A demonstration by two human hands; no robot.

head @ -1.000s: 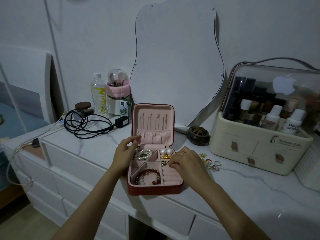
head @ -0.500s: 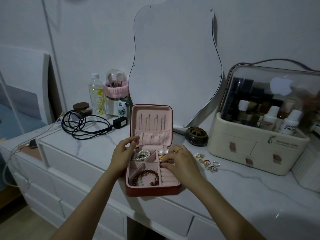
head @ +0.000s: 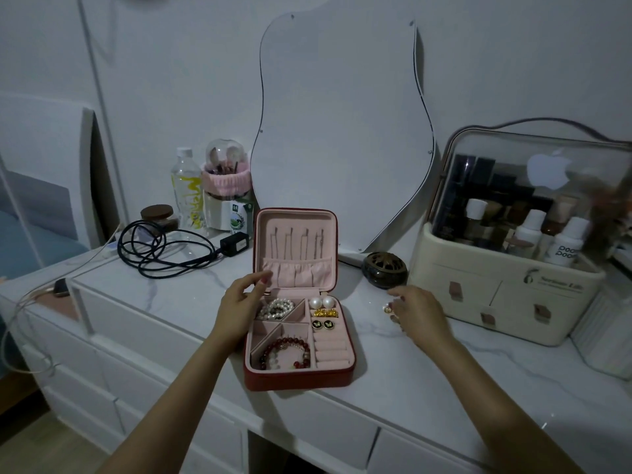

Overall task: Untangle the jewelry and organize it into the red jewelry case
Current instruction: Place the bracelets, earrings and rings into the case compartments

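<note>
Just right of the red jewelry case (head: 297,378), steadied at its left rim by the relaxed left hand (head: 239,302), loose rings (head: 387,307) are reached by the right hand (head: 415,311); grip indeterminate; transfer to the ring rolls (head: 331,350) is required.

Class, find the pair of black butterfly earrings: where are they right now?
In the head view, the black butterfly earrings lie in the red jewelry case's right column, below the gold pieces and above the ring rolls.

Domestic bedroom dressing area. A wavy-edged mirror (head: 342,131) leans on the wall behind a white marble-top dresser (head: 393,378). A cosmetics organiser (head: 513,285) occupies its right end.
</note>
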